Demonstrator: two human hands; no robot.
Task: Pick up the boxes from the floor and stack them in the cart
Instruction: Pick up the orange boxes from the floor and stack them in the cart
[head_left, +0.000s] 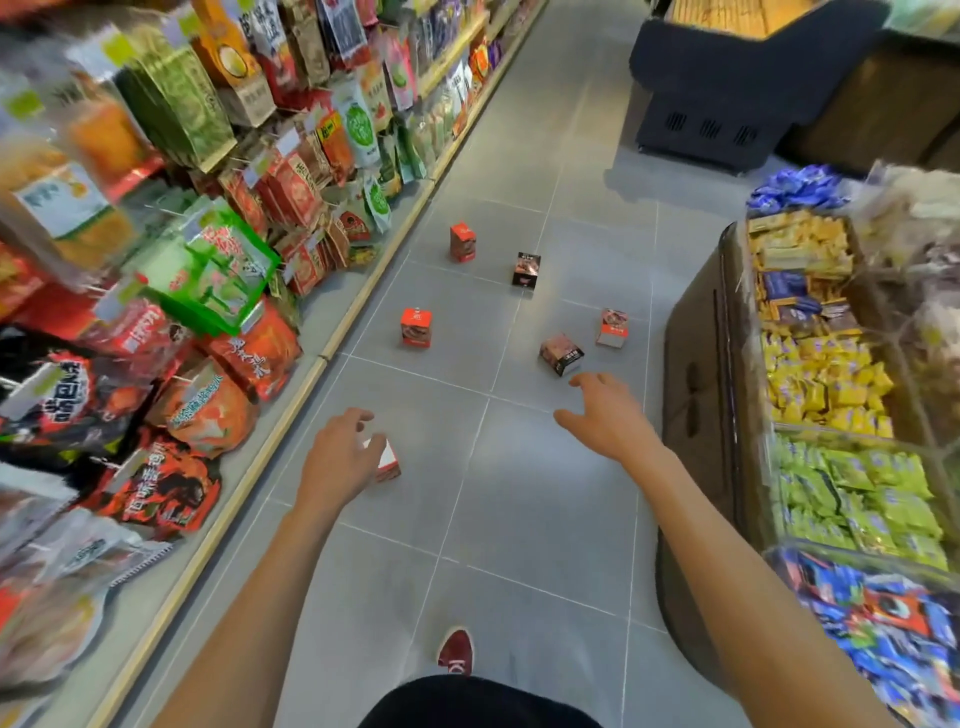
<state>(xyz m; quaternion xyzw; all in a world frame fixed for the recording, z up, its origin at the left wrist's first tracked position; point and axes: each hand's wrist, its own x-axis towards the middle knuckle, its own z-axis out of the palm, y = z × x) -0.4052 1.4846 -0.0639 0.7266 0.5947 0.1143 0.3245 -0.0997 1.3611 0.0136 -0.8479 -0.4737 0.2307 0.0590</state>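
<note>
Several small boxes stand scattered on the grey tiled floor (467, 519) ahead of me: a red box (462, 241), a black box (525, 269), a second red box (415, 327), a pale red box (612, 327) and a brown box (561, 354) lying tipped over. My left hand (337, 457) has its fingers curled around a red and white box (387, 460), which it mostly hides. My right hand (602, 410) is stretched forward with fingers spread and holds nothing, just short of the brown box. No cart is in view.
Shelves of snack bags (208, 260) line the left side of the aisle. A display bin of wrapped sweets (831, 389) stands at the right, with a dark chest unit (727, 93) farther back. My red shoe (455, 652) is on the floor below.
</note>
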